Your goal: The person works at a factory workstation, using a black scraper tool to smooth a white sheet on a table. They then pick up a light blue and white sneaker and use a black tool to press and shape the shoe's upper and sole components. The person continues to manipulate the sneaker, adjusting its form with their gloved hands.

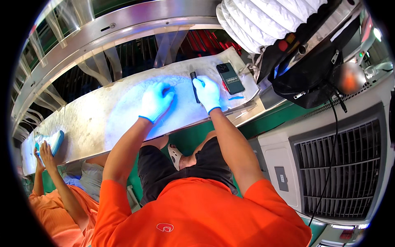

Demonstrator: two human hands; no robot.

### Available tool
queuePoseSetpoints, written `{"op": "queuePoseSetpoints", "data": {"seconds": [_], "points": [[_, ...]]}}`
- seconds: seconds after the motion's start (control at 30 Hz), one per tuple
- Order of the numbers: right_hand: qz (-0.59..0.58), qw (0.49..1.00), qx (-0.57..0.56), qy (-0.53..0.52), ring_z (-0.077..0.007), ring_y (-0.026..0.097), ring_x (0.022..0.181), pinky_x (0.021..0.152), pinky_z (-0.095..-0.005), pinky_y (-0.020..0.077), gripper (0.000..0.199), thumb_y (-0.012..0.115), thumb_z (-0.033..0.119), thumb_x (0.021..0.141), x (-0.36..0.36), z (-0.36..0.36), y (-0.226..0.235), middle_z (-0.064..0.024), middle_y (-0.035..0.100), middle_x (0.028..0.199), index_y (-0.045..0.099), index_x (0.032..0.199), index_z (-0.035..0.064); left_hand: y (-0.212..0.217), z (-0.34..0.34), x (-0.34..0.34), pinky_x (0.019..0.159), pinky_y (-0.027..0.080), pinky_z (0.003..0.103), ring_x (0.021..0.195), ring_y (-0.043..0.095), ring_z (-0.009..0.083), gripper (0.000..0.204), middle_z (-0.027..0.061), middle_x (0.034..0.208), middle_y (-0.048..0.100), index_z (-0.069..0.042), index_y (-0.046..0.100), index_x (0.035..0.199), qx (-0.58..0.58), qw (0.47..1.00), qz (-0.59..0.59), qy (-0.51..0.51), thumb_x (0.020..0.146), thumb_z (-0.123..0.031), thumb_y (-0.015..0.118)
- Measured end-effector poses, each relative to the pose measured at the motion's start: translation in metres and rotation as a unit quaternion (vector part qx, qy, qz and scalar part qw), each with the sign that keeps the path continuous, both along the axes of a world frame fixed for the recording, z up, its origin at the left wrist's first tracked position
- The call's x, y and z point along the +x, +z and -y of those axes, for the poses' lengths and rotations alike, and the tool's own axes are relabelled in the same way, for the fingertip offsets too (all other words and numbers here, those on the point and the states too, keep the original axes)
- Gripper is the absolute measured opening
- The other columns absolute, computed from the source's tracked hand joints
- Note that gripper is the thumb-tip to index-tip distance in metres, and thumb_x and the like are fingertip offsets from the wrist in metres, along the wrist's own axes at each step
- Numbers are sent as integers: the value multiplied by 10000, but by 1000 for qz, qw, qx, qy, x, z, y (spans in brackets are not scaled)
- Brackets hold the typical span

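My left hand (156,100), in a white knit glove lit blue, rests over the pale worktop (88,117). Its fingers are loosely curled, the thumb stands apart from them, and nothing shows between. To its right, my gloved right hand (208,92) grips a slim black-handled tool (194,77), which has a thin greyish tip pointing away from me. The palm hides part of the tool. Just right of this hand lies a dark phone (231,78), with a small blue strip (235,98) below it and a bit of red at its left edge.
At far left, another person's hands (46,152) hold a white and blue shoe (55,143) on the same worktop. Beyond it runs a metal rail (135,16) with clear hanging strips. A white ribbed duct (267,22), black bag (310,78) and grilled cooler (339,168) stand right.
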State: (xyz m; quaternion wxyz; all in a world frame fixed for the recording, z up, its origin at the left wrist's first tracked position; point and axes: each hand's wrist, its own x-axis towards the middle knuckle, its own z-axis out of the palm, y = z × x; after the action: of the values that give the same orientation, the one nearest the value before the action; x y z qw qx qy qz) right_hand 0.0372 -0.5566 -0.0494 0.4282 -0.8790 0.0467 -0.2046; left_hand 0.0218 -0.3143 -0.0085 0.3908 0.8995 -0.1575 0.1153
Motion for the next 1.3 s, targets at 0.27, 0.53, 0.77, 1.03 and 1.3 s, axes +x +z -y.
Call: {"op": "queuePoseSetpoints", "data": {"seconds": [0.27, 0.53, 0.77, 1.03, 1.3], "points": [[14, 994, 29, 104, -260, 771, 893, 829, -378, 598, 242, 730, 219, 1047, -2, 4, -3, -145, 809, 1003, 809, 1166, 23, 1, 19, 10, 1087, 545, 538, 1271, 674, 463, 640, 238, 1411, 697, -91, 560, 1589, 68, 994, 49, -71, 985, -233, 720], [-37, 992, 35, 113, -338, 788, 936, 858, -424, 608, 264, 731, 244, 1053, 1, 8, -12, -200, 808, 1057, 795, 1216, 45, -1, 19, 30, 1029, 559, 542, 1183, 683, 452, 433, 210, 1299, 716, -111, 735, 1402, 133, 979, 35, -153, 977, -179, 691], [-49, 997, -11, 65, -264, 774, 899, 848, -388, 607, 324, 783, 234, 1018, 0, -2, -3, -165, 818, 1060, 782, 1272, 33, -18, 7, 32, 1035, 564, 535, 1176, 693, 443, 366, 197, 1267, 737, -101, 794, 1307, 69, 989, 22, -126, 967, -211, 715], [19, 980, -182, -76, -342, 768, 1084, 979, -458, 597, 434, 829, 245, 951, -19, 30, 11, -190, 795, 1198, 767, 1331, 43, -15, -12, 56, 1066, 581, 442, 1173, 768, 357, 368, 185, 1288, 784, -40, 798, 1298, -214, 950, -183, -135, 973, -195, 717], [-168, 894, -395, -126, -469, 591, 1396, 1184, -529, 470, 779, 792, 451, 939, 2, 114, 49, -267, 646, 1498, 568, 1557, 34, -16, -13, 59, 1056, 579, 462, 1143, 755, 393, 377, 199, 1248, 787, -38, 801, 1261, -159, 967, -140, -141, 971, -265, 721]]}}
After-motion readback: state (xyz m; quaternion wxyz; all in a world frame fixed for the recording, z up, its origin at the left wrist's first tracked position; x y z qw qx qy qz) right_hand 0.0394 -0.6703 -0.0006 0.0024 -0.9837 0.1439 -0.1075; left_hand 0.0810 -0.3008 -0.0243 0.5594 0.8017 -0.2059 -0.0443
